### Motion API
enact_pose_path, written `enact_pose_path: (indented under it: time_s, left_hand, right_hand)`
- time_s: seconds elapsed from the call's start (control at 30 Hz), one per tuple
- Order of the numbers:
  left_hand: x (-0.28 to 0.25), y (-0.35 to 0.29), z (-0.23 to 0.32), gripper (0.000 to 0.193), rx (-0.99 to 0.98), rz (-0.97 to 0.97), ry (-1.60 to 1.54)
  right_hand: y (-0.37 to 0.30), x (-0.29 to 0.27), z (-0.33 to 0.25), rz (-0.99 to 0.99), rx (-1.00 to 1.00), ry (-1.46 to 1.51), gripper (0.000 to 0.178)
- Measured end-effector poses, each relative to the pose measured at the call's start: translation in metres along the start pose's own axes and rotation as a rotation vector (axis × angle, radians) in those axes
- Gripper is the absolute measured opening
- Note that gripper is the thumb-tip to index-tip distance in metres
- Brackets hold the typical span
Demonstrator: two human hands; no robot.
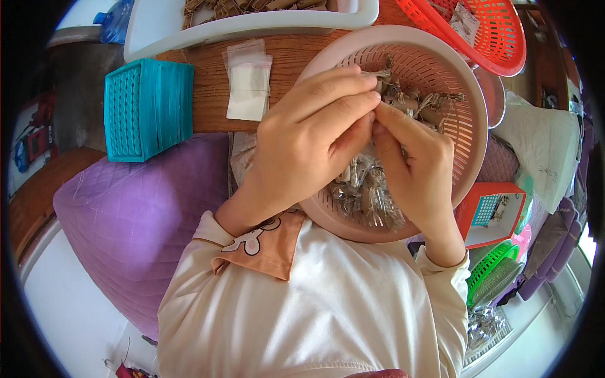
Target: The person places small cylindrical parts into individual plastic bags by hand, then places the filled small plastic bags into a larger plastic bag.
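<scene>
My left hand (309,126) and my right hand (417,160) meet above a pink slotted plastic basket (466,142), with their fingertips pinched together. Whatever lies between the fingers is mostly hidden, and I cannot make it out. Beyond the fingertips, inside the basket, are short brown tubes (432,116) with frayed, straw-like tufts (444,99). Nearer to me, below the hands, the basket holds several small items in clear, crinkled plastic wrapping (372,195). Left of the basket, a stack of clear small bags with a white panel (249,94) rests on the wooden table (208,85).
Teal plastic trays (148,110) are stacked at the table's left edge. Behind stands a white tub (265,26) of brown pieces. A red basket (507,41) is at the far right, with an orange-red box (498,214) and green basket (491,268) nearer. Purple quilted fabric (138,227) lies left.
</scene>
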State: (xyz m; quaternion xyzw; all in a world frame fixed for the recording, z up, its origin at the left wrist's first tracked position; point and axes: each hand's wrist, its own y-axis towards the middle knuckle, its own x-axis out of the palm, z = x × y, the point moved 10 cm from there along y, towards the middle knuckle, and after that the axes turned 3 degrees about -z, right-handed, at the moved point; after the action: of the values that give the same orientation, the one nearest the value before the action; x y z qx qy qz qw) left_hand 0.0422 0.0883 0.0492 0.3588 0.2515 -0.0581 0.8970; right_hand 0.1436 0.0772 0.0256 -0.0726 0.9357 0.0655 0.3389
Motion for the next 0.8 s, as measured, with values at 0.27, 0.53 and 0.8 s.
enact_pose_path:
  time_s: [0.27,0.53,0.8]
  left_hand:
    - [-0.008,-0.014,-0.087,0.005,-0.583,0.145,-0.623]
    - [0.0,-0.012,-0.077,0.017,-0.513,0.198,-1.519]
    - [0.019,-0.011,-0.047,0.017,-0.474,0.095,-1.342]
  right_hand:
    - [-0.005,-0.007,-0.022,0.035,-0.198,-0.033,0.023]
    - [-0.01,-0.024,0.017,0.167,0.185,0.658,0.017]
    - [-0.007,-0.025,0.022,0.176,0.139,0.747,0.017]
